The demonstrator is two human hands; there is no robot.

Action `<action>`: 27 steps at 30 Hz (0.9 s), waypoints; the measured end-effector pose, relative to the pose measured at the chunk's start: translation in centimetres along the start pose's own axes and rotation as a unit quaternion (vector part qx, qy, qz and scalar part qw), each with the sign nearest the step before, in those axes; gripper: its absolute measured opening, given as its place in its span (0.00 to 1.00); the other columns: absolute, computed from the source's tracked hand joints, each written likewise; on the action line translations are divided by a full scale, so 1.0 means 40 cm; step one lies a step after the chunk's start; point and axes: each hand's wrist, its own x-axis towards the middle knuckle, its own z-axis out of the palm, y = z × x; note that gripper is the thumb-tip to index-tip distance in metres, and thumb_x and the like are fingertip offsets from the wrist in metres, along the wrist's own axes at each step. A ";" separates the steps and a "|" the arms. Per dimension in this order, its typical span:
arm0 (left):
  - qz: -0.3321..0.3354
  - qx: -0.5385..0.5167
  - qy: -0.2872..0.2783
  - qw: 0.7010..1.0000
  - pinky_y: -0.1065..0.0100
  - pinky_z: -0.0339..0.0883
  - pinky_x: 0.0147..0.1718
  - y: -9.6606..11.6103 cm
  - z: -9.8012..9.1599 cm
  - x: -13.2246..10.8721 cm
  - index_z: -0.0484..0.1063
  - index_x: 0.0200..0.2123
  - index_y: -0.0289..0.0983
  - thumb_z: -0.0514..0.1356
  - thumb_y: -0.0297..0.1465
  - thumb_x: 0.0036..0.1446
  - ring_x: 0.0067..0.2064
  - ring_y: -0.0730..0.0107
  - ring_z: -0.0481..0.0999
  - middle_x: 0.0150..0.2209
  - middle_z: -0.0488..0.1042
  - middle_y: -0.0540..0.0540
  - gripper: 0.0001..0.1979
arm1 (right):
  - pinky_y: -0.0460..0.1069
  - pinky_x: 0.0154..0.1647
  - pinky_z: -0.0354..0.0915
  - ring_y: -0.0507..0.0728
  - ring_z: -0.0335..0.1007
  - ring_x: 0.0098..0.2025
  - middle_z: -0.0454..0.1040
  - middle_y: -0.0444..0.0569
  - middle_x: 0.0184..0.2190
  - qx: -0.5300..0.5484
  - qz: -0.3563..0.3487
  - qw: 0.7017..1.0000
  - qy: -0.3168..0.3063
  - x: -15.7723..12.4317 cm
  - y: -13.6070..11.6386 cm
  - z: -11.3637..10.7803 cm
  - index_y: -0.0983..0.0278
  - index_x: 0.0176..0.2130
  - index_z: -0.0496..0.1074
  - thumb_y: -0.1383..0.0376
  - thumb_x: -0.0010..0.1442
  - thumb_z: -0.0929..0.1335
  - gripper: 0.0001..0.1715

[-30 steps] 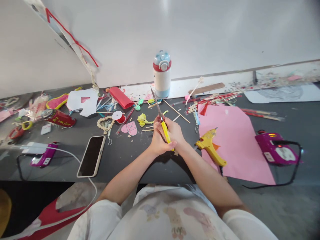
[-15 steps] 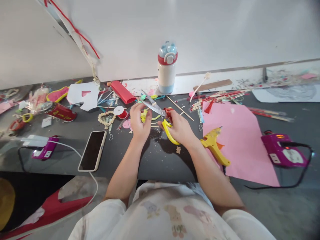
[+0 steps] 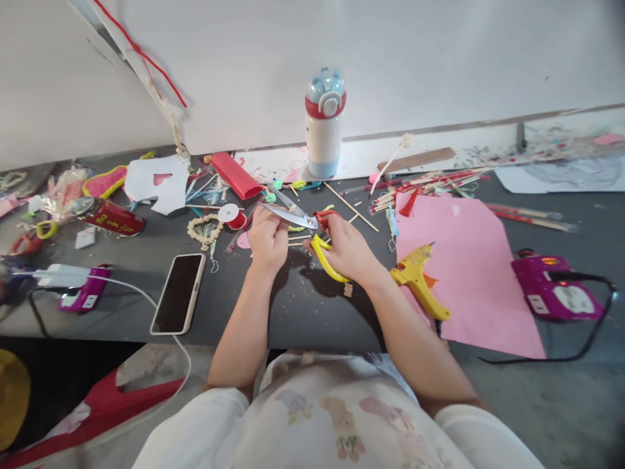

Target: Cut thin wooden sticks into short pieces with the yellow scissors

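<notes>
Right hand (image 3: 352, 249) wrapped round the handles of the scissors (image 3: 311, 222), one yellow loop showing, orange-red part by the thumb side. Scissors over the middle of the dark table (image 3: 303, 322), blades parted, pointing far left. Left hand (image 3: 270, 241) curled at the blade ends; can't tell if it pinches anything. Red can (image 3: 110, 215) lying at left, yellow lettering too blurred to read. Shirt (image 3: 336, 417) has printed figures, small marks under the middle one illegible. Purple power box (image 3: 556, 288) at right, pale label patch, text unreadable. Phone (image 3: 177, 294) near left, screen dark. White bottle (image 3: 323, 133) with red band, far middle. Yellow glue gun (image 3: 420, 281) on pink sheet (image 3: 473, 273), right.
</notes>
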 end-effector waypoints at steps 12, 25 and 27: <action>-0.025 -0.049 -0.076 0.996 0.66 0.66 0.39 -0.013 -0.024 0.018 0.70 0.30 0.38 0.52 0.36 0.60 0.36 0.69 0.73 0.32 0.73 0.48 0.11 | 0.50 0.35 0.59 0.58 0.68 0.35 0.71 0.50 0.31 0.012 0.033 0.999 -0.038 0.004 -0.003 0.004 0.63 0.35 0.61 0.49 0.55 0.63 0.19; -0.043 -0.040 -0.043 0.997 0.68 0.68 0.37 -0.006 -0.015 0.012 0.70 0.31 0.37 0.51 0.37 0.60 0.35 0.71 0.73 0.31 0.74 0.48 0.12 | 0.52 0.37 0.60 0.60 0.68 0.38 0.71 0.54 0.34 0.008 0.010 1.000 -0.013 0.001 -0.003 0.003 0.64 0.39 0.61 0.49 0.56 0.63 0.22; -0.058 -0.058 -0.049 0.995 0.68 0.68 0.38 -0.009 -0.013 0.010 0.70 0.31 0.37 0.51 0.37 0.61 0.36 0.71 0.74 0.33 0.74 0.47 0.12 | 0.51 0.37 0.60 0.60 0.68 0.38 0.71 0.54 0.34 0.006 0.010 1.000 -0.015 0.001 -0.003 0.002 0.64 0.38 0.61 0.49 0.56 0.63 0.21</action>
